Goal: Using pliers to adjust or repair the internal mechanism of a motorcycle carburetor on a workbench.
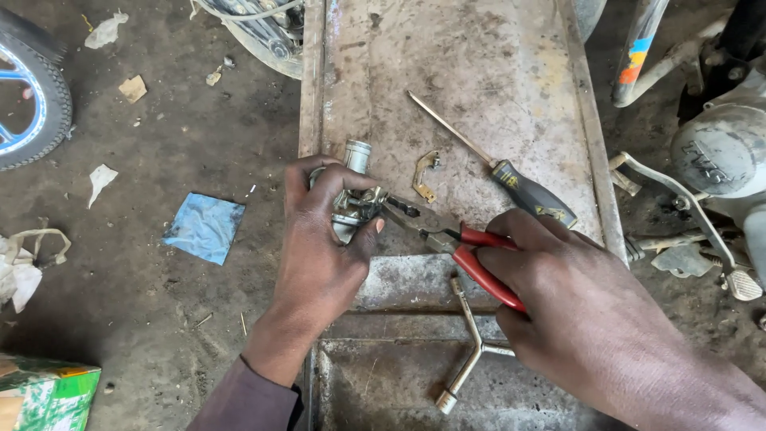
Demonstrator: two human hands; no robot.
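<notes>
Head view: right hand [574, 295] closed around red-handled pliers [447, 239], tips touching small metal part [355, 199]. Left hand [323, 239], fingers [351, 179] wrapped round that part, above rusty counter [495, 72]. Nearby: screwdriver [511, 179], Y-shaped wrench [471, 343], brass piece [425, 172].

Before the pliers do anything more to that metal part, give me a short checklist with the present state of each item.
1. Left hand wrapped around the metal part: ok.
2. Right hand closed on the red-handled pliers: ok.
3. Plier tips at the part: ok; whether they bite it: cannot tell.
4. Part held over the metal bench: ok.
5. Screwdriver apart from both hands: ok.
6. Small brass piece lying loose on the bench: ok.
</notes>
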